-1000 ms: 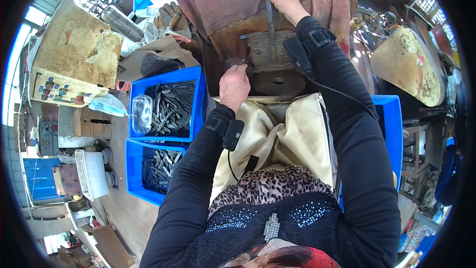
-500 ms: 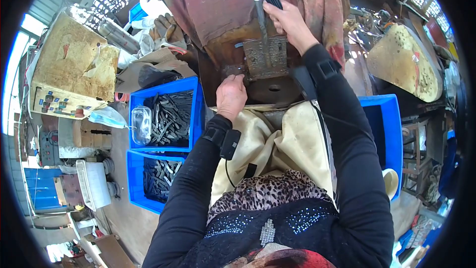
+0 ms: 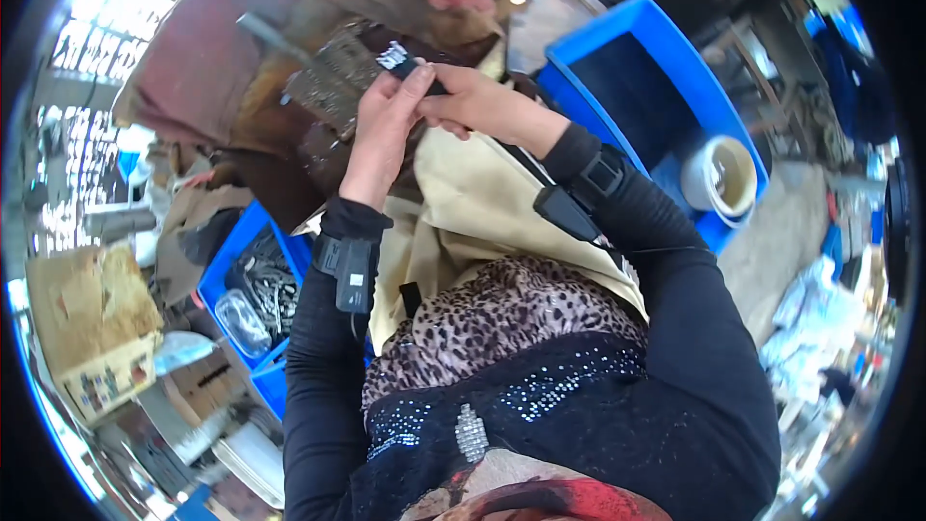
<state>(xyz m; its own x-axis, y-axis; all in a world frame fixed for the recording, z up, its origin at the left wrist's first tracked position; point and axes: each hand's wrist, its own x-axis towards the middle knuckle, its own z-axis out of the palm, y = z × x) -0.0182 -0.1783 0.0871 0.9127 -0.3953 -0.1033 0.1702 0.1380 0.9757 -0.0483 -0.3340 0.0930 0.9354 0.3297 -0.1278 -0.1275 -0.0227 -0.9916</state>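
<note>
A bundle of thin, dark strips with bright ends [image 3: 396, 60] is held between my two hands, over the edge of the work stand. My left hand [image 3: 381, 130] grips it from the left, with the thumb pressed along it. Fingers curled, my right hand [image 3: 477, 104] closes round its other end and touches the left. Just beyond the hands lies a rough, wet-looking metal plate [image 3: 333, 82]. A dark metal bar [image 3: 273, 36] reaches out past the plate's far side. Both palms and the bundle's lower part are hidden.
A reddish, stained cloth [image 3: 207, 48] drapes over the stand. To the right is a deep blue bin [image 3: 593, 101] with a white round tub [image 3: 719, 178] in it. At left, another blue bin [image 3: 227, 251] holds many dark strips and a clear plastic box [image 3: 241, 321].
The view has turned to the right. My right hand has brought the bundle back from beside the bar, and my left hand has come up and taken hold of it too.
</note>
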